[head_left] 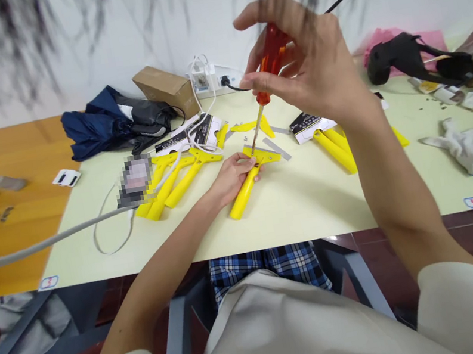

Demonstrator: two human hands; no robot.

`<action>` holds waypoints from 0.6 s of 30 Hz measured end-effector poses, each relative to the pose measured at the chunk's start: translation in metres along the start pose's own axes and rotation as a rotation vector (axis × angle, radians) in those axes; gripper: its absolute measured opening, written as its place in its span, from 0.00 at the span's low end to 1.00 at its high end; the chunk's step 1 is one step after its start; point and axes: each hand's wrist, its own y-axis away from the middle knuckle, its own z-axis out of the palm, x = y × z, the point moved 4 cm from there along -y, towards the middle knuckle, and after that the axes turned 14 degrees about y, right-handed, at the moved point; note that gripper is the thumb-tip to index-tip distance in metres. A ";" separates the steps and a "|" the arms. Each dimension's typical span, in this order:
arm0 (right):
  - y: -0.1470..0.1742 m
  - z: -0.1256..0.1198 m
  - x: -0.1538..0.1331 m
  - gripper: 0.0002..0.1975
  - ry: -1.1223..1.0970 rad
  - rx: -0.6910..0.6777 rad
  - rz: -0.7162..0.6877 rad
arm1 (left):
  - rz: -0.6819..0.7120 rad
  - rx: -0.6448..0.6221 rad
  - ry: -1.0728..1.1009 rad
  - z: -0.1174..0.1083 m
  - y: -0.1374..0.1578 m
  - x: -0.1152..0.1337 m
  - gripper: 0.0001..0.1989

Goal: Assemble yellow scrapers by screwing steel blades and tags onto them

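My right hand (301,51) is raised over the table, its fingers around the red handle of a screwdriver (274,62). The screwdriver slants down, and its tip meets the head of a yellow scraper (246,193) near a screw. My left hand (234,177) grips that scraper where handle and head join, keeping it on the table. A loose grey blade (277,149) lies just right of the scraper head. Behind it is a separate yellow scraper head piece (255,127). Several yellow scrapers (178,181) lie left of my left hand.
More yellow handles (335,148) lie under my right forearm beside a black-and-white package (307,126). A cardboard box (170,91), a power strip (211,78) and a dark blue cloth (94,125) line the wall. A white cable (116,245) loops at left; crumpled white gloves (462,145) lie at right.
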 end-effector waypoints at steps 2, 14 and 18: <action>0.001 -0.001 -0.002 0.18 0.036 -0.006 0.017 | 0.005 0.011 -0.003 0.000 0.000 0.000 0.16; 0.000 0.000 0.003 0.25 0.031 -0.001 -0.004 | 0.019 -0.015 -0.015 0.001 0.001 0.000 0.17; -0.001 -0.002 0.003 0.25 0.055 0.051 -0.026 | 0.009 0.013 0.004 -0.001 0.001 -0.001 0.16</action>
